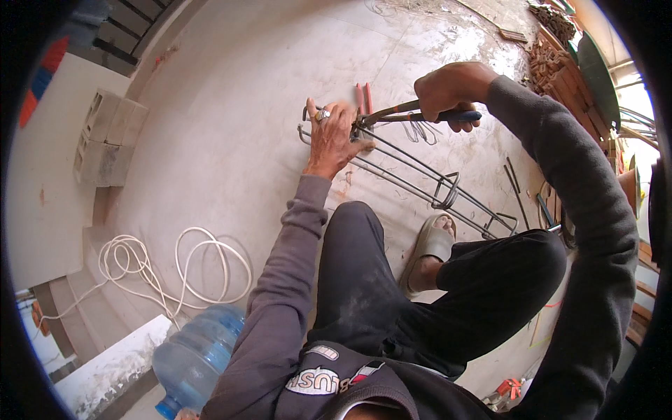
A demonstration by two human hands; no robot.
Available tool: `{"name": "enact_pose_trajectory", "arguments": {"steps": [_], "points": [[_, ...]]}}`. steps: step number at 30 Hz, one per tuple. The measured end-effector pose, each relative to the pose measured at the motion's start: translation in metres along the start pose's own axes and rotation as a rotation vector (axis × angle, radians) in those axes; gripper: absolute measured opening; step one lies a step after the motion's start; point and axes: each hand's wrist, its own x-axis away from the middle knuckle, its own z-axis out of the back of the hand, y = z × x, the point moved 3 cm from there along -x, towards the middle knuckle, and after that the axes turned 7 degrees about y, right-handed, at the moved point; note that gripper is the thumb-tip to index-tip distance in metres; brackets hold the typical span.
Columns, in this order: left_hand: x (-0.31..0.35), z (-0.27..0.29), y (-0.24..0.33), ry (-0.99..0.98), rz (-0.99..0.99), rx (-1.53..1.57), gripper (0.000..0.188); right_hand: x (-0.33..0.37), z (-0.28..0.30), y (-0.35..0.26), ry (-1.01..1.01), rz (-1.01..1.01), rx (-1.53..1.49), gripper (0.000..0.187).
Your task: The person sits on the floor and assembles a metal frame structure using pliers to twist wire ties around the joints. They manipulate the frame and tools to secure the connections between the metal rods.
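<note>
A cage of steel rebar rods [413, 175] lies on the concrete floor in front of my knees, with square stirrup loops around the long bars. My left hand [332, 136], a ring on one finger, presses down on the cage's far end and grips the bars there. My right hand [448, 91] is closed around the dark handles of pincers [392, 112], whose jaws meet the rebar right beside my left fingers. A tangle of thin tie wire [420, 131] lies just under my right hand.
A red-handled tool [363, 96] lies beyond the cage. A coiled white hose [175, 269] and a blue water jug [196, 357] are at lower left, grey concrete blocks [105, 136] at left. Stacked bricks and wood [560, 66] line the right. My sandalled foot [430, 245] rests by the cage.
</note>
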Motion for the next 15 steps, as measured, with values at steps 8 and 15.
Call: {"name": "enact_pose_trajectory", "arguments": {"steps": [8,15], "points": [[-0.032,0.013,0.090,0.115,0.027,0.505,0.084,0.006,0.000,-0.005,0.060,-0.009,0.024,0.038],[-0.053,-0.015,0.089,0.186,0.120,0.317,0.062,-0.007,-0.026,0.015,0.930,0.520,0.668,0.035]]}}
